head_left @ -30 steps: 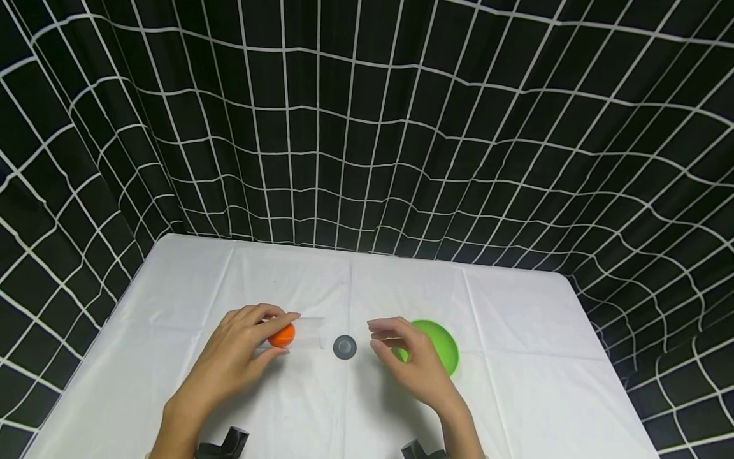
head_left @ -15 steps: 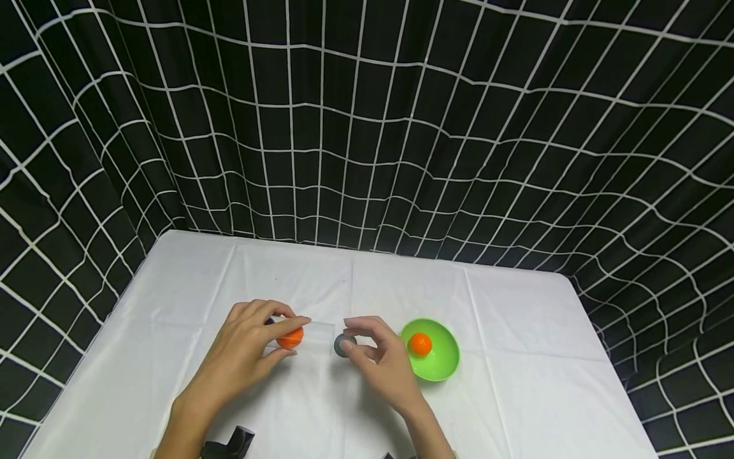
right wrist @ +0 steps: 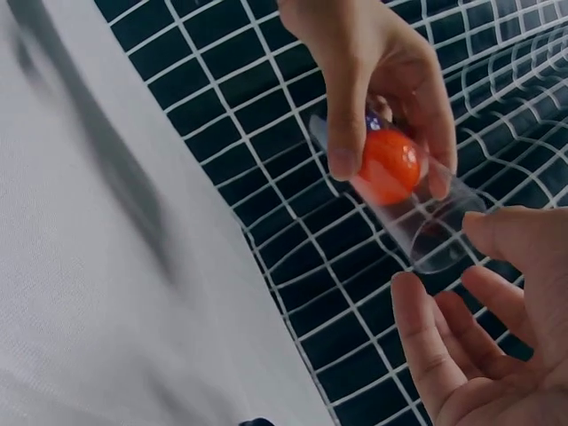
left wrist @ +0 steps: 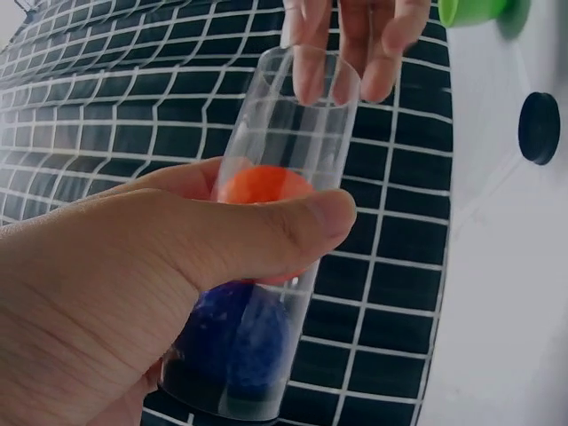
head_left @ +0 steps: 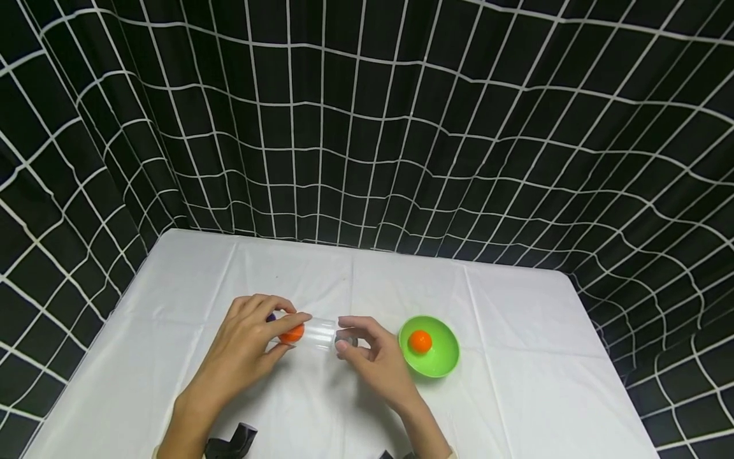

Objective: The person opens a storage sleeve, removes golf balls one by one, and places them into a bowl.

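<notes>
My left hand [head_left: 243,341] grips a clear plastic tube [head_left: 321,335], held above the table with its mouth toward the right. Inside it, an orange ball [left wrist: 266,185] lies nearer the mouth, and a dark blue ball [left wrist: 235,337] sits at the dark-based end. At the mouth is my right hand [head_left: 375,360], thumb and fingers spread on either side of the rim; the tips are at or very near it, and contact is hard to tell. Below on the cloth lies a dark round lid [left wrist: 540,129], partly covered by the right hand in the head view.
A green bowl [head_left: 447,360] with an orange ball [head_left: 420,342] in it stands to the right of my right hand. White cloth [head_left: 516,331] covers the table. A black curtain with a white grid [head_left: 367,127] hangs behind and at the sides.
My right hand has moved left from beside the bowl to the tube's mouth, uncovering the orange ball in the bowl. My left hand has shifted the tube slightly right.
</notes>
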A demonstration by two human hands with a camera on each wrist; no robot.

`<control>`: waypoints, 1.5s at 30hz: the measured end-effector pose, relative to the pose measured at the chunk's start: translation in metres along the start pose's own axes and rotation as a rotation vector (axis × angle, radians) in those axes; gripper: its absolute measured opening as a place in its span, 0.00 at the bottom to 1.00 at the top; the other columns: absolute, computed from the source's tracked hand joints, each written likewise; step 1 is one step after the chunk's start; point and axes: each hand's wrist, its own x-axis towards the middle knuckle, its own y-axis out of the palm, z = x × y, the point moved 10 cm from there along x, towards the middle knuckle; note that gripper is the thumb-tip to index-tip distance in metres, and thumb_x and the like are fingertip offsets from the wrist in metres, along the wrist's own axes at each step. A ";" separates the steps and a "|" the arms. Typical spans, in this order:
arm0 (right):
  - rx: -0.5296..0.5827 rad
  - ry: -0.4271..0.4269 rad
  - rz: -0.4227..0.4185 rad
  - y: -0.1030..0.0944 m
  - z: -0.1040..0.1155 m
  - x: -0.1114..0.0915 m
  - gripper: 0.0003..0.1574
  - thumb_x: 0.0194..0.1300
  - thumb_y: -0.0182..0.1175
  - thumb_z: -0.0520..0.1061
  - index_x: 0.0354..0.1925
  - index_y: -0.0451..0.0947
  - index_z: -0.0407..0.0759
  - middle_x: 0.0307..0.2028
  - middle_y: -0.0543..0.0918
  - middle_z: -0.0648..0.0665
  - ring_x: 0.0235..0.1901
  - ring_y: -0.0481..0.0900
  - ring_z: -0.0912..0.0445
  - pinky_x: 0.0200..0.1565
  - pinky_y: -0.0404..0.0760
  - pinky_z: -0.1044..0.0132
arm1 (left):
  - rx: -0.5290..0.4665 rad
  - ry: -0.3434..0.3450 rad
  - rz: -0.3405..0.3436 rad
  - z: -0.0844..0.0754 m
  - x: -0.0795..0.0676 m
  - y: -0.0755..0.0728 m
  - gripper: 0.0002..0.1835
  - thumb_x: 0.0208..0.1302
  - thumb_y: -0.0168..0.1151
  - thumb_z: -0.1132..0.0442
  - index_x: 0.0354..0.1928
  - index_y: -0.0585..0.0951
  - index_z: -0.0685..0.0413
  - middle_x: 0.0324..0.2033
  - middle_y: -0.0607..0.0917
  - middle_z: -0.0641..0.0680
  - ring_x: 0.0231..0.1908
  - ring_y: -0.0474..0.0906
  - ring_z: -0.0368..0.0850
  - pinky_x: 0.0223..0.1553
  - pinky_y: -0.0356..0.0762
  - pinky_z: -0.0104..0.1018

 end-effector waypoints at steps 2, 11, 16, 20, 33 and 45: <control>0.000 0.016 0.008 0.001 -0.002 0.000 0.26 0.69 0.68 0.34 0.64 0.77 0.31 0.56 0.82 0.22 0.49 0.89 0.53 0.50 0.90 0.64 | 0.006 0.006 -0.005 -0.001 0.001 0.000 0.30 0.46 0.88 0.63 0.54 0.90 0.36 0.47 0.86 0.46 0.53 0.81 0.48 0.62 0.72 0.49; -0.057 0.045 0.012 0.003 -0.004 0.001 0.27 0.69 0.69 0.36 0.64 0.78 0.37 0.57 0.85 0.28 0.54 0.88 0.49 0.50 0.88 0.72 | 0.014 0.003 -0.024 0.000 0.003 -0.001 0.27 0.48 0.86 0.62 0.53 0.90 0.35 0.46 0.87 0.45 0.53 0.81 0.48 0.60 0.72 0.49; -0.047 0.058 0.002 0.003 -0.004 0.001 0.27 0.70 0.69 0.37 0.65 0.79 0.41 0.60 0.85 0.34 0.54 0.87 0.57 0.49 0.87 0.72 | 0.025 -0.010 -0.010 0.004 0.001 0.001 0.29 0.46 0.87 0.62 0.53 0.90 0.36 0.48 0.87 0.46 0.54 0.82 0.48 0.61 0.72 0.49; -0.054 0.075 -0.023 0.001 -0.004 0.002 0.27 0.70 0.69 0.38 0.65 0.79 0.42 0.61 0.86 0.38 0.53 0.87 0.62 0.50 0.87 0.71 | 0.007 -0.011 0.009 0.004 0.002 0.004 0.30 0.46 0.88 0.61 0.54 0.90 0.35 0.48 0.87 0.46 0.54 0.81 0.48 0.61 0.72 0.50; 0.049 0.043 -0.026 -0.009 0.008 -0.001 0.27 0.69 0.66 0.32 0.65 0.77 0.36 0.62 0.80 0.29 0.47 0.93 0.49 0.53 0.90 0.62 | -0.071 -0.092 0.073 0.013 -0.001 0.012 0.31 0.50 0.86 0.57 0.59 0.88 0.35 0.51 0.87 0.46 0.55 0.83 0.49 0.60 0.77 0.53; -0.055 0.055 -0.121 -0.048 0.013 -0.005 0.27 0.68 0.67 0.31 0.64 0.77 0.37 0.62 0.81 0.34 0.42 0.91 0.59 0.46 0.87 0.74 | -0.111 -0.109 0.100 0.017 -0.004 0.018 0.29 0.55 0.83 0.54 0.61 0.87 0.36 0.51 0.87 0.46 0.55 0.84 0.48 0.57 0.81 0.52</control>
